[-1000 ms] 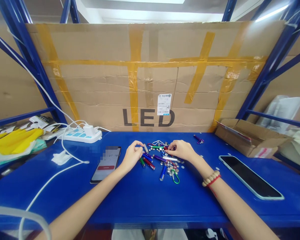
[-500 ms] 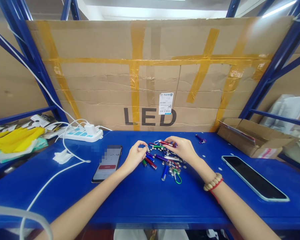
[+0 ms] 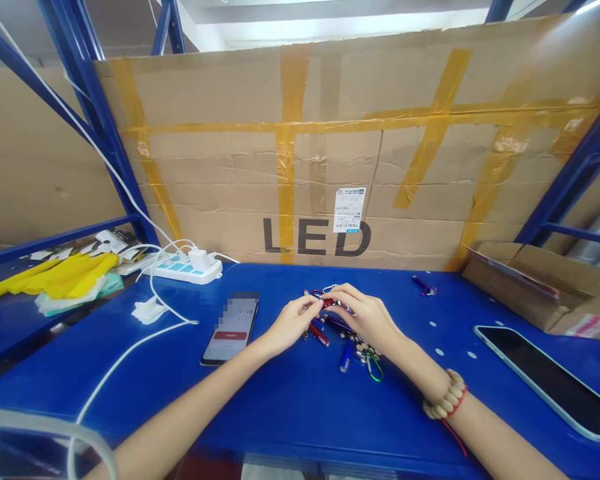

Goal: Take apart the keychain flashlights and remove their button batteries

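Note:
A small red flashlight (image 3: 329, 303) is held between my two hands, above the heap on the blue table. My right hand (image 3: 367, 319) curls around it from the right, hiding much of its body. At its left end, the thumb and fingertips of my left hand (image 3: 296, 325) are pinched together on it. Beneath and beside the hands lie several more mini flashlights, among them a blue flashlight (image 3: 347, 355) and another red flashlight (image 3: 319, 335). A green carabiner (image 3: 375, 367) and small round silver button cells (image 3: 364, 351) lie at the heap's right, partly covered by my right hand.
A lit phone (image 3: 231, 330) lies left of the hands, a dark-screened phone (image 3: 550, 380) at the right. Behind are a power strip (image 3: 187, 269) with white cables and a tall cardboard sheet (image 3: 220, 167). A purple flashlight (image 3: 423, 285) and an open carton (image 3: 540, 287) are back right.
My left hand has moved right to meet the red flashlight in my right hand, closing the gap between them. The view has shifted and tilted slightly.

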`<state>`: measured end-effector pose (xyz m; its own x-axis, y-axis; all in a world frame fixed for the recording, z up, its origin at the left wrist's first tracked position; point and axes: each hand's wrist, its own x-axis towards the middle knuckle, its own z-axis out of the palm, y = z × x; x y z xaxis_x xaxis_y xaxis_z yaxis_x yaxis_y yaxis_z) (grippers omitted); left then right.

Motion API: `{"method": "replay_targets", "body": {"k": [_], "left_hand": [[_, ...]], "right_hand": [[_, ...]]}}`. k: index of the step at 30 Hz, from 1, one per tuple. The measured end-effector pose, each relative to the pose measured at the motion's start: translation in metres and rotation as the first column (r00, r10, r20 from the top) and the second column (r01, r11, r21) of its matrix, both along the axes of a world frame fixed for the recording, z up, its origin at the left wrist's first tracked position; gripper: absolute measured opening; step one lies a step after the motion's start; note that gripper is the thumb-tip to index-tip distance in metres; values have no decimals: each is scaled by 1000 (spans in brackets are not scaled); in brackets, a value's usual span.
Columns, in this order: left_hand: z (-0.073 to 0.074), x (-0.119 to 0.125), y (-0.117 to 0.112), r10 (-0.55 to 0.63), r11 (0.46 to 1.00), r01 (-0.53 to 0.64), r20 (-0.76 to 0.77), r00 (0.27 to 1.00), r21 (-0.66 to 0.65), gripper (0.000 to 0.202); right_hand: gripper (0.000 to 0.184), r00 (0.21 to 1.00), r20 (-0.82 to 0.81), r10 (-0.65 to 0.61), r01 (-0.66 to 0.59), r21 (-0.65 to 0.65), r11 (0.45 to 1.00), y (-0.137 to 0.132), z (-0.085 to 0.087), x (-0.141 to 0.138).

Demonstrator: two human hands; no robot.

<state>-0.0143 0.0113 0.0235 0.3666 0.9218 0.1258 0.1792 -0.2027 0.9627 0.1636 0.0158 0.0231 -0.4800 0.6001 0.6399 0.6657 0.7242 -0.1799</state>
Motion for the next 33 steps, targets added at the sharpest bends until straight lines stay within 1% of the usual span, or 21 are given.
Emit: {"method": "replay_targets", "body": {"k": [3, 5, 7, 10, 13, 15, 16, 17, 18, 20, 22, 24, 26, 28, 31, 33], "left_hand": [[1, 0, 2, 40, 994, -32, 68, 997, -109, 42], [1, -1, 4, 78, 983, -53, 140, 987, -174, 43], [1, -3, 7, 124, 970, -68, 235, 964, -233, 43], [2, -8, 11, 196, 941, -76, 348, 917, -330, 40], [2, -13, 15, 218, 913, -45, 391, 894, -406, 37], [2, -14, 17, 218, 899, -17, 414, 884, -437, 38], [1, -14, 17, 218, 896, -10, 423, 879, -443, 39], [1, -13, 17, 219, 898, -10, 427, 877, -439, 41], [1, -12, 16, 219, 905, -19, 426, 878, -426, 43], [0, -10, 15, 218, 923, -49, 413, 884, -381, 47], [0, -9, 15, 224, 935, -80, 399, 889, -346, 50], [0, -9, 15, 243, 934, -107, 386, 890, -342, 54], [-2, -9, 16, 267, 928, -136, 366, 891, -345, 56], [-3, -10, 17, 279, 928, -158, 348, 895, -338, 58], [-6, -10, 17, 281, 937, -185, 326, 903, -295, 58], [-6, -9, 17, 302, 939, -231, 294, 907, -253, 56]], "right_hand": [[28, 999, -26, -40, 40, 14, 999, -1, 3, 1], [28, 995, -54, -83, 85, 27, 996, 0, 4, 4], [28, 989, -83, -126, 129, 31, 991, 1, 5, 7], [28, 980, -124, -156, 158, 9, 987, 2, 5, 11], [29, 964, -212, -162, 149, -76, 986, 4, 4, 11], [28, 927, -339, -160, 102, -183, 978, 5, 3, 8], [29, 890, -426, -163, 57, -250, 967, 5, 3, 6], [29, 835, -522, -172, -7, -322, 947, 5, 3, 4], [30, 763, -619, -190, -91, -393, 915, 5, 4, 1], [36, 583, -774, -247, -307, -491, 815, 4, 6, -3], [47, 416, -858, -301, -530, -498, 686, 3, 9, -7], [54, 301, -890, -343, -685, -452, 572, 1, 12, -10], [58, 222, -901, -374, -770, -397, 500, 0, 14, -12], [60, 147, -903, -403, -824, -337, 456, -2, 15, -13], [60, 62, -892, -448, -876, -263, 403, -5, 17, -14], [61, 35, -878, -477, -888, -247, 389, -6, 18, -14]]}}
